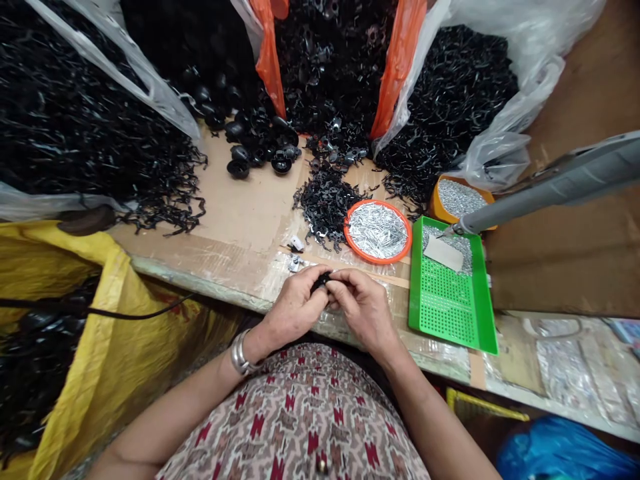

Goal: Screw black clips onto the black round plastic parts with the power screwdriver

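no words, labels, brands, numbers or signs can be read on anything here.

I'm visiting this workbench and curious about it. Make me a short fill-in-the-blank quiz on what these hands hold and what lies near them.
The left hand and right hand pinch a small ____ piece.
The round dish of silvery metal pieces has a rim coloured ____.
The perforated tray to the right of the hands is ____.
The metal bangle is on the person's ____ wrist.

Missing words: black; orange; green; left.
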`<state>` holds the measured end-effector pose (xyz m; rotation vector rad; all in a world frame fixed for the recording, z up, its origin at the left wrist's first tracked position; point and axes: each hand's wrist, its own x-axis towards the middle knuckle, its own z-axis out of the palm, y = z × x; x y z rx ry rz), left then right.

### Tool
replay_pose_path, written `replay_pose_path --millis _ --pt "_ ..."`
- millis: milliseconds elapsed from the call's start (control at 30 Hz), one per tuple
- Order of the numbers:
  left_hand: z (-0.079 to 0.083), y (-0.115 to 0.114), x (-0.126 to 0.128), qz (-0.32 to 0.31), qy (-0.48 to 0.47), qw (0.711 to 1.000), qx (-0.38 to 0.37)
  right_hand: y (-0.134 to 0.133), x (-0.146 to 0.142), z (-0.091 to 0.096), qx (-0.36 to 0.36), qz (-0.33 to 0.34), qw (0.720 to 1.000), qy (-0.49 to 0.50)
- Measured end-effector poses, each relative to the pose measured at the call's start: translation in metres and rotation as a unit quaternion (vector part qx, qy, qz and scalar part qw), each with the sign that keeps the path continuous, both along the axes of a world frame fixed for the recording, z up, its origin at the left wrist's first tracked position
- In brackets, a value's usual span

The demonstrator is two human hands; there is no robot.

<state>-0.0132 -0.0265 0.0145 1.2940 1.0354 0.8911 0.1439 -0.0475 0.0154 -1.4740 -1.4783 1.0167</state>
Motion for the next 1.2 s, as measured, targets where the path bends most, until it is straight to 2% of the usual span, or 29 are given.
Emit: replay_pose_path --millis 133,200,333,433,533,633,733,800,933,1000,1133,1200 --pt "-0.002 0.001 -0.008 0.036 -0.069 0.986 -0.149 0.028 0.002 0.003 0.082 -0.016 0.992 -0.094" --pt "-0.003 0.001 -0.01 0.051 -0.107 0.974 -0.195 0.045 0.001 -0.001 0.103 -0.013 0.981 -0.166" --pt "-0.008 0.001 -0.011 0.076 -0.156 0.964 -0.203 0.07 -0.007 -0.014 0.068 0.001 0.943 -0.325" --pt "-0.012 0.003 -0.011 0.096 -0.164 0.961 -0.201 0.075 -0.013 -0.018 0.054 -0.006 0.919 -0.391" --pt "-0.013 0.005 -0.013 0.1 -0.166 0.96 -0.203 0.075 -0.012 -0.015 0.05 -0.008 0.927 -0.373" --pt "-0.011 0.007 -0.014 0.099 -0.169 0.957 -0.214 0.073 -0.006 -0.011 -0.005 0.015 0.966 -0.257" --pt "-0.008 0.007 -0.015 0.084 -0.168 0.957 -0.223 0.066 0.006 -0.009 -0.061 0.05 0.983 -0.168" --pt "-0.007 0.007 -0.015 0.076 -0.148 0.961 -0.219 0.057 0.016 -0.008 -0.052 0.057 0.979 -0.187" --pt "-0.009 0.007 -0.014 0.083 -0.115 0.97 -0.198 0.032 0.032 -0.004 0.019 0.077 0.952 -0.295" --pt "-0.009 0.007 -0.014 0.087 -0.119 0.969 -0.197 0.023 0.035 -0.003 0.039 0.076 0.946 -0.314" --pt "-0.007 0.006 -0.012 0.071 -0.117 0.974 -0.182 0.022 0.025 -0.006 0.06 0.061 0.948 -0.307" --pt "-0.005 0.006 -0.012 0.069 -0.112 0.975 -0.178 0.026 0.016 -0.01 0.066 0.048 0.94 -0.33"
